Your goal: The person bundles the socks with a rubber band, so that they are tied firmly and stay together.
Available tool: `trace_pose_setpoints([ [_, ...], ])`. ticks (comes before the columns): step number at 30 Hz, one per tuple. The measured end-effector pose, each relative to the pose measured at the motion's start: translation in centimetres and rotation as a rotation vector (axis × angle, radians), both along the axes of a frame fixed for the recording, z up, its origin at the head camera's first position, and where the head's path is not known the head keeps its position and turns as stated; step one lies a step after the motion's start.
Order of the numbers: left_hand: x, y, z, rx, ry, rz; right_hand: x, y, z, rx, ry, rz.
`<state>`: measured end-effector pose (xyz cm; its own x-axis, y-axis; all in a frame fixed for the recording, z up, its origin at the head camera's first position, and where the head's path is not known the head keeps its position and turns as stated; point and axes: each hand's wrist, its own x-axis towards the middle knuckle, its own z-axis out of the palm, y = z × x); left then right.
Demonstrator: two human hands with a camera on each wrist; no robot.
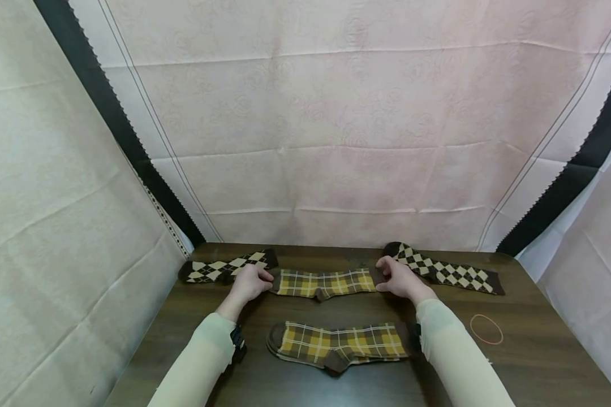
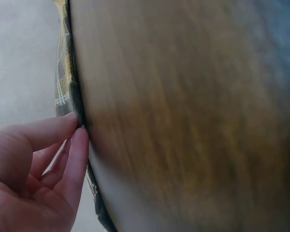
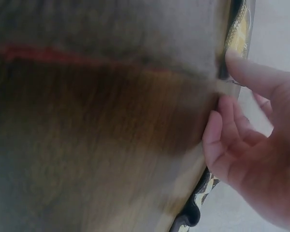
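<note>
A brown and yellow plaid sock (image 1: 336, 282) lies flat across the table between both hands. At its left end, my left hand (image 1: 250, 282) pinches the dark edge between thumb and fingertips, seen closely in the left wrist view. Over at the right end is my right hand (image 1: 401, 279), its thumb touching the sock's edge while the fingers (image 3: 213, 130) stay apart from the thumb, loosely bent. Nearer the body lies a stack of matching plaid socks (image 1: 343, 342), more than one layer showing at its left edge.
One black and cream argyle sock (image 1: 211, 272) lies at the back left, another argyle sock (image 1: 455, 273) at the back right. A thin orange rubber band (image 1: 499, 334) rests on the brown wooden table (image 1: 539, 339) at right. Pale cloth walls (image 1: 336, 113) stand behind and beside the table.
</note>
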<state>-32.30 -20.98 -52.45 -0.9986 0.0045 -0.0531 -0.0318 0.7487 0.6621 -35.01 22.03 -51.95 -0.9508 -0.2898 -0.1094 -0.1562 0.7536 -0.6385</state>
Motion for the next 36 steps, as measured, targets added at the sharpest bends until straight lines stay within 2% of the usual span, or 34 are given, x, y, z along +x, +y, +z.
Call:
trace_pose_setpoints([
  [4, 0.1, 0.0, 0.1, 0.005, 0.009, -0.005, 0.2, -0.5, 0.4, -0.015, 0.013, 0.067],
  [9, 0.0, 0.0, -0.1, 0.022, 0.009, -0.013, 0.4, -0.5, 0.4, -0.019, -0.045, 0.046],
  [13, 0.1, 0.1, -0.1, 0.073, -0.02, -0.001, 0.5, 0.0, 0.3, -0.092, -0.11, 0.017],
  [17, 0.2, 0.2, -0.4, 0.103, -0.017, 0.007, 0.7, 0.2, 0.3, -0.122, -0.129, 0.0],
  [26, 0.4, 0.4, -1.1, 0.136, 0.019, -0.008, 1.0, -0.9, 0.2, -0.048, -0.034, -0.02],
  [31, 0.6, 0.4, -0.9, 0.16, -0.007, -0.012, 1.2, -1.4, 0.4, 0.017, 0.004, -0.002],
  [36, 0.9, 0.6, -0.6, 0.18, -0.019, -0.032, 1.4, -1.3, 0.1, -0.058, 0.012, 0.006],
])
